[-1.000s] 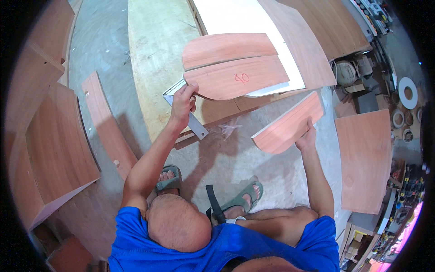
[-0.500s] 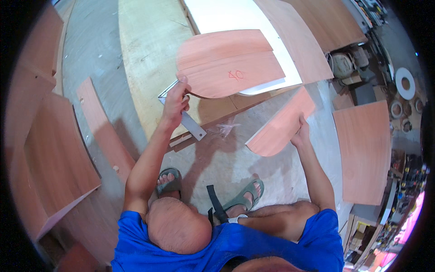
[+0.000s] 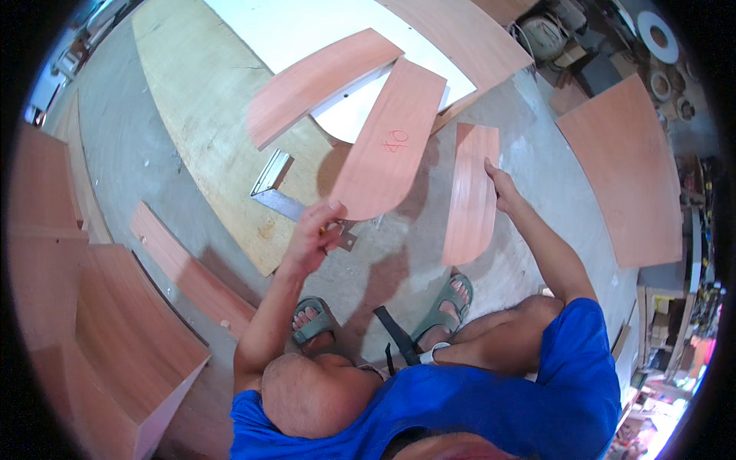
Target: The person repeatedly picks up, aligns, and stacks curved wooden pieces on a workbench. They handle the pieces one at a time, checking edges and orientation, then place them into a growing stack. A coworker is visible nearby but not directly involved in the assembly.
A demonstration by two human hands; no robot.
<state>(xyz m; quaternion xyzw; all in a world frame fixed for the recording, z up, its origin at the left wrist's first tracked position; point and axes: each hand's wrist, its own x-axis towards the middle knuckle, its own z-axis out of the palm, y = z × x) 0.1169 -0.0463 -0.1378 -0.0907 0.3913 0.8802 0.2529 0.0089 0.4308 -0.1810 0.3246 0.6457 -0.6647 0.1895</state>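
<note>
My left hand [image 3: 310,238] grips the near end of a reddish wooden board [image 3: 376,165] with one rounded corner and a red handwritten mark. That board slants up and away over the white panel's edge. On the right, my right hand [image 3: 500,184] pinches the long edge of a second wooden board [image 3: 471,203], held above the floor, with a curved lower corner. A third wooden board [image 3: 326,84], with a rounded outer edge, lies on the white panel [image 3: 261,31]. Beside my left hand, a metal square [image 3: 274,201] rests on a pale plywood sheet [image 3: 207,130].
A narrow wooden strip [image 3: 192,268] lies on the floor to the left, near large wooden panels [image 3: 130,330]. At right stand a curved-edge board [image 3: 625,176] and cluttered shelves [image 3: 675,330]. My sandalled feet [image 3: 313,318] are on the concrete floor.
The marked board in my left hand has come away from the board beside it and swung steeper toward me. My right hand's board has turned more upright. The view has shifted.
</note>
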